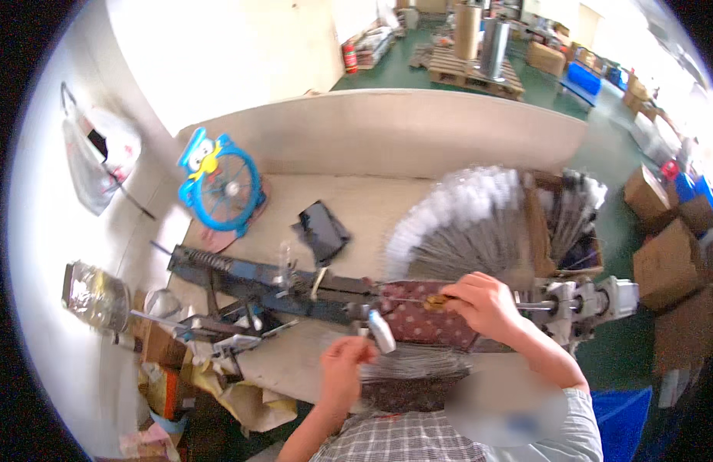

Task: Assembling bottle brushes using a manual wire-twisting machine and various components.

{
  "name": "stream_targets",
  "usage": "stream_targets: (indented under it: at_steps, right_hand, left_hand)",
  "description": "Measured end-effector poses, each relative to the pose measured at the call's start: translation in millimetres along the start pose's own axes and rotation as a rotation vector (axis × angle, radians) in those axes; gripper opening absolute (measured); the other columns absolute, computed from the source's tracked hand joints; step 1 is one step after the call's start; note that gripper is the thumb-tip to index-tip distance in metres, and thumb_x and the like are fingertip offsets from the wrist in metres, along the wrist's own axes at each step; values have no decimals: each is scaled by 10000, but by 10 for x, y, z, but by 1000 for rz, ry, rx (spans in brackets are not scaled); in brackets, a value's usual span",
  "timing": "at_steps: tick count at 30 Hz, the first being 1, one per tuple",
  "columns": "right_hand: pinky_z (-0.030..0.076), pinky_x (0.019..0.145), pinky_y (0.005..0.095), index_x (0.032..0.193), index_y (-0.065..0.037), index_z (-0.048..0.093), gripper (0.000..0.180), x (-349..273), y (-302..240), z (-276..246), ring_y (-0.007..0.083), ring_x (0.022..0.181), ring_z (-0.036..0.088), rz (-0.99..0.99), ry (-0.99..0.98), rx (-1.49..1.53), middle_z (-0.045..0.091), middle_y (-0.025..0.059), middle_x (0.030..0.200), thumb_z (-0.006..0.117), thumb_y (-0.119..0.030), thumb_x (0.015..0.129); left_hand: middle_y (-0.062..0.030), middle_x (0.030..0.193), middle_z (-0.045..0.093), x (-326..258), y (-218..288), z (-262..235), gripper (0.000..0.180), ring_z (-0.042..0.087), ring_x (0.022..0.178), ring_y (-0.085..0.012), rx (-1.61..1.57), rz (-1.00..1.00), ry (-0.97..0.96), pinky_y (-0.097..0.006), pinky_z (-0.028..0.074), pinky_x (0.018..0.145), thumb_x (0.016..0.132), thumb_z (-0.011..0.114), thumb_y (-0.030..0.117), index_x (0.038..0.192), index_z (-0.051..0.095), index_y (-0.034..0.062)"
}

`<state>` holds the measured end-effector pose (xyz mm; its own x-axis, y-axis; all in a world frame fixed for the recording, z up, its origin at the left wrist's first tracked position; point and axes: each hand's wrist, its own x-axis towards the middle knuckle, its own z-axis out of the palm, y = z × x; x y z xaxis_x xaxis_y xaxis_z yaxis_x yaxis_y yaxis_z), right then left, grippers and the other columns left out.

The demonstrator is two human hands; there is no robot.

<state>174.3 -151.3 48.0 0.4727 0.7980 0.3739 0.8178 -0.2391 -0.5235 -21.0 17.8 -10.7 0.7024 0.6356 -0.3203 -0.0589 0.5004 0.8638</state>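
My right hand pinches a small brass-coloured piece on a thin metal rod, over a dark red patterned cloth lying on the blue metal machine. My left hand is closed near a short silver handle at the machine's front, just above a bundle of thin metal rods in front of me. Whether the left hand grips the handle or a rod is hard to tell.
A fan-shaped pile of thin rods with clear tips lies behind the machine. A blue toy-like fan, a black pouch, a plastic bottle and clutter sit on the bench at left. Cardboard boxes stand on the right.
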Motion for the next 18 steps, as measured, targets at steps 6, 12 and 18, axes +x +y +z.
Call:
stream_targets:
  at_steps: [6, 12, 18]
  right_hand:
    - [484, 697, 359, 925, -38, 654, 196, -148, 156, -63, 291, 786, 606, 137, -60, 222, 635, 120, 824, 657, -151, 764]
    - [459, 722, 228, 1015, -21, 646, 221, -227, 331, -65, 55, 776, 560, 538, -170, 794, 669, 57, 857, 623, -123, 820]
    - [489, 729, 321, 918, -5, 655, 203, -187, 194, -156, 217, 780, 622, 176, -105, 328, 655, 99, 832, 649, -147, 773]
  left_hand:
    - [-66, 795, 633, 263, -340, 863, 166, 551, 615, -97, 38, -64, -285, -224, 426, 564, 900, 548, 159, 894, 609, 4]
    - [-61, 778, 625, 313, -443, 970, 172, 568, 632, -104, 216, 8, -370, -231, 449, 566, 912, 539, 166, 905, 605, 7]
    - [-45, 755, 621, 282, -311, 931, 175, 552, 607, -94, 113, -44, -154, -236, 447, 556, 898, 565, 188, 873, 609, 20]
